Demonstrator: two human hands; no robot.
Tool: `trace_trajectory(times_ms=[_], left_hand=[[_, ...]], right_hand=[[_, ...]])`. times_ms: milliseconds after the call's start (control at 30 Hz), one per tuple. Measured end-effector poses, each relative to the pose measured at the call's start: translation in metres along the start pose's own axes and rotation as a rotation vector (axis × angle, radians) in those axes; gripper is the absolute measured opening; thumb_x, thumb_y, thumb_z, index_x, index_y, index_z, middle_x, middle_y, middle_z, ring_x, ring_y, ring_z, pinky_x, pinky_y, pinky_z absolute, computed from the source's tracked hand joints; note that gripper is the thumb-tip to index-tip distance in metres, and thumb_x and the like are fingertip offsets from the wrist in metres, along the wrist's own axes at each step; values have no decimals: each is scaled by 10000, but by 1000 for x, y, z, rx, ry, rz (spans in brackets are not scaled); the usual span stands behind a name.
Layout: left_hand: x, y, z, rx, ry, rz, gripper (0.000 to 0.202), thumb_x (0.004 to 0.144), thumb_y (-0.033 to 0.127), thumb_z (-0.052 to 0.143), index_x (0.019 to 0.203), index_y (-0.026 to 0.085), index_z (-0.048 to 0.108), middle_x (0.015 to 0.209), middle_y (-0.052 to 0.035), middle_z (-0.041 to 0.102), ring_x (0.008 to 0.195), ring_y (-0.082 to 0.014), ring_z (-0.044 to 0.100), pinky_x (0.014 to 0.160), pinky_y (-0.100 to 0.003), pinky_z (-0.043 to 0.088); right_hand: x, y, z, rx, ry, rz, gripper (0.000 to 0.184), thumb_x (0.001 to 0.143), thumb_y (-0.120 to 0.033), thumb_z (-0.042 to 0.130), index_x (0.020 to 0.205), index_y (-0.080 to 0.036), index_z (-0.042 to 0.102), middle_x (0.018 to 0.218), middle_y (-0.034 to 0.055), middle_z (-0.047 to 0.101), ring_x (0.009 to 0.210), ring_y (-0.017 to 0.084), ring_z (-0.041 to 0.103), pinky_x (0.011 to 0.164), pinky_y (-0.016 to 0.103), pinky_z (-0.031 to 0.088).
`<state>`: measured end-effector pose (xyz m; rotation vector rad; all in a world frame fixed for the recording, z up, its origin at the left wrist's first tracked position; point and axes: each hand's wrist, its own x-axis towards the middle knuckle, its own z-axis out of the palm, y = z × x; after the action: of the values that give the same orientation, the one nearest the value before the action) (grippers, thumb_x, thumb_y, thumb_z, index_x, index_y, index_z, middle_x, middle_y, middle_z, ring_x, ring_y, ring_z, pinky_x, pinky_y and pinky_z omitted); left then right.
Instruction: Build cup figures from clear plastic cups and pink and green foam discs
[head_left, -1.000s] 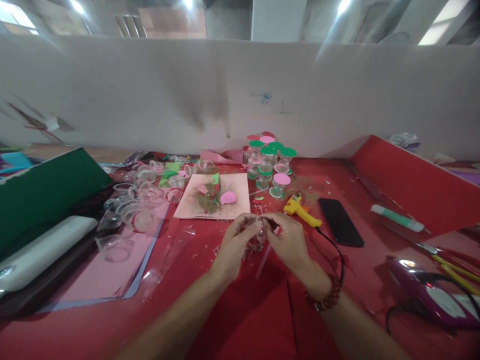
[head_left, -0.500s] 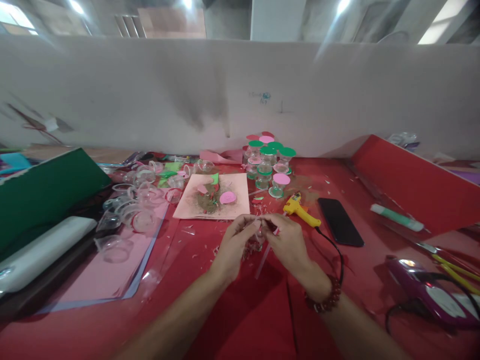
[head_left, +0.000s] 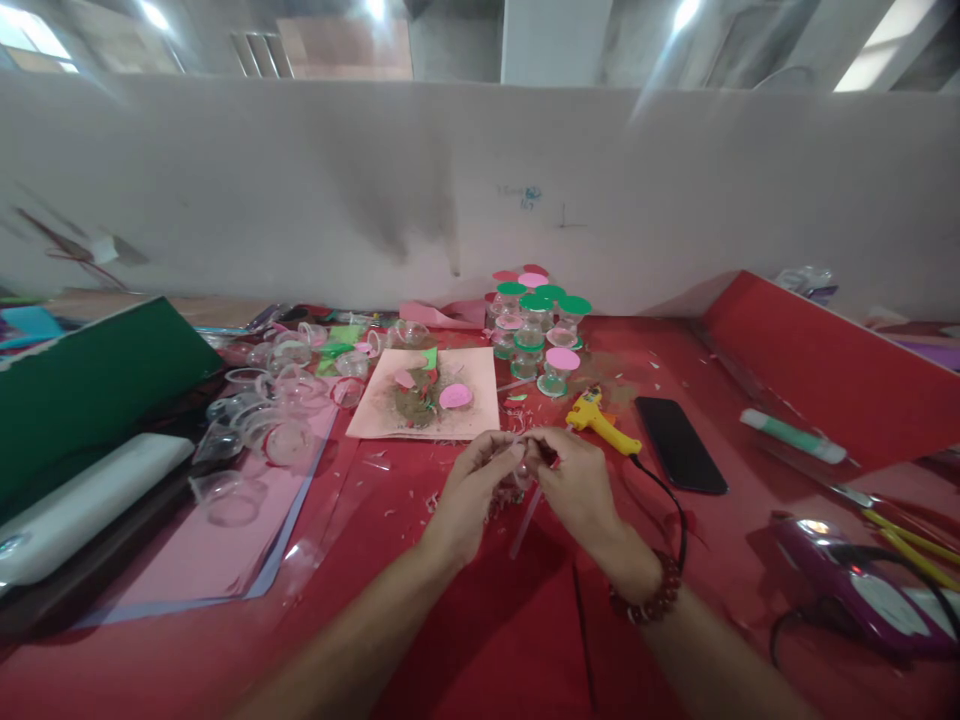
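Note:
My left hand (head_left: 471,492) and my right hand (head_left: 577,487) meet fingertip to fingertip above the red table (head_left: 480,620), both pinched on a small clear plastic piece (head_left: 523,462) that is mostly hidden by the fingers. A thin pale strip (head_left: 525,520) lies on the table under them. Just beyond my hands lies a pink sheet (head_left: 427,395) with brown crumbs, a pink disc and green and red scraps on it. My right wrist wears a red bead bracelet (head_left: 651,597).
Small clear cups with green and pink lids (head_left: 536,320) stand at the back. Loose clear cups (head_left: 270,400) lie at the left on pink paper (head_left: 202,545), by a green board (head_left: 82,385). A yellow glue gun (head_left: 600,418), black phone (head_left: 681,443), glue stick (head_left: 795,437) and purple tool (head_left: 862,585) lie right.
My hands stay pinched together in nearly the same spot; the fingers have shifted slightly around the small piece. Nothing else has moved.

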<state>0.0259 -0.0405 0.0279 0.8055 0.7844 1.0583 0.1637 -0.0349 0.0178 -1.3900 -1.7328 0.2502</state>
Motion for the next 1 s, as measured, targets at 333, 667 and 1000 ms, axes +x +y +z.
trace_trajectory(times_ms=[333,667,1000], left_hand=[[0,1,-1,10,14,12,241,793,351,706,921,168,614,798,-4,603,653,-101,561,602,-222,441],[-1,3,1,0,37,-9,279,749,367,742,895,164,618,765,-4,611,623,-102,564,589,-223,437],[-1,1,1,5,8,18,267,755,367,746,905,180,630,857,-13,639,688,-104,589,619,-223,440]], right_hand=[[-1,2,2,101,12,-55,201,802,-123,553,923,-187,700,841,52,739,746,180,666,706,278,511],[0,1,1,21,-40,-26,171,820,-136,558,884,-200,704,828,52,743,753,198,669,699,295,495],[1,2,-1,64,10,-41,156,808,-154,546,847,-203,689,771,39,729,688,180,652,659,273,494]])
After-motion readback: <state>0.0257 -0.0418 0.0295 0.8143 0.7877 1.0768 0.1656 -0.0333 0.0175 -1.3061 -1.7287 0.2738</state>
